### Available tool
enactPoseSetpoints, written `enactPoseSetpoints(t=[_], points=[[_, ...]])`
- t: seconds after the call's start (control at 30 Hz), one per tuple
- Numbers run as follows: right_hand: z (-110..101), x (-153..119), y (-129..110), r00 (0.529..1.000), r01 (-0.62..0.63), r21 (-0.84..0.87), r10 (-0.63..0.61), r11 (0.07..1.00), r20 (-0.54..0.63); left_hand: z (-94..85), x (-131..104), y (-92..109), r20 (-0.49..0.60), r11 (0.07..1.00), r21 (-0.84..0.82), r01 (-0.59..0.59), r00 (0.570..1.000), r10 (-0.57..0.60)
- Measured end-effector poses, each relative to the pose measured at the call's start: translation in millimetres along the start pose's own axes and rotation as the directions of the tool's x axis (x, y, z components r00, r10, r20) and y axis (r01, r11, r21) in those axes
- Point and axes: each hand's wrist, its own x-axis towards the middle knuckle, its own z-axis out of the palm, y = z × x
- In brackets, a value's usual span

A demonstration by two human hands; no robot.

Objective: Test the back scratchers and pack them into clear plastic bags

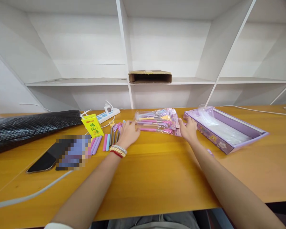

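Several clear packets [157, 119] holding pink, yellow and blue sticks lie stacked near the middle of the table. My left hand [129, 133], with bracelets at its wrist, is at the left end of the stack; its fingers are partly spread against the packets. At the right end my right hand [188, 129] touches the packets' printed edge with thumb and fingers apart. Loose claw-ended sticks [113, 130] lie just left of my left hand, beside pink and blue tubes [106, 142] and purple tubes [96, 145].
A purple open box [250, 131] with clear bags stands at right. At left are a yellow carton [92, 125], a power strip [107, 115], a phone [46, 157], a black wrapped bundle [33, 128] and a white cable [33, 194]. A cardboard box [150, 72] sits on the shelf.
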Motion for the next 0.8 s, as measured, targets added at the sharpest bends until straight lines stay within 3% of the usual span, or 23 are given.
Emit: enactPoseSetpoints(t=[0.13,0.37,0.67,0.8], points=[[6.4,-12.7,5.3,0.997,0.075,0.093,-0.073,0.993,-0.029,-19.0,-15.6,-30.6,0.036,0.996,0.041,0.084,0.996,-0.086],[21.2,-25.0,18.5,0.959,0.267,0.101,-0.275,0.958,0.07,-23.3,-35.7,-64.7,-0.093,0.954,0.201,0.223,0.974,-0.208],[21.3,-26.7,18.3,0.941,0.27,0.099,-0.284,0.958,0.184,-21.0,-41.2,-73.0,-0.022,0.886,0.332,0.325,0.941,-0.337],[21.8,-29.2,13.3,0.93,0.286,0.123,-0.307,0.95,0.205,-19.1,-38.3,-68.0,-0.102,0.915,0.268,0.302,0.953,-0.284]])
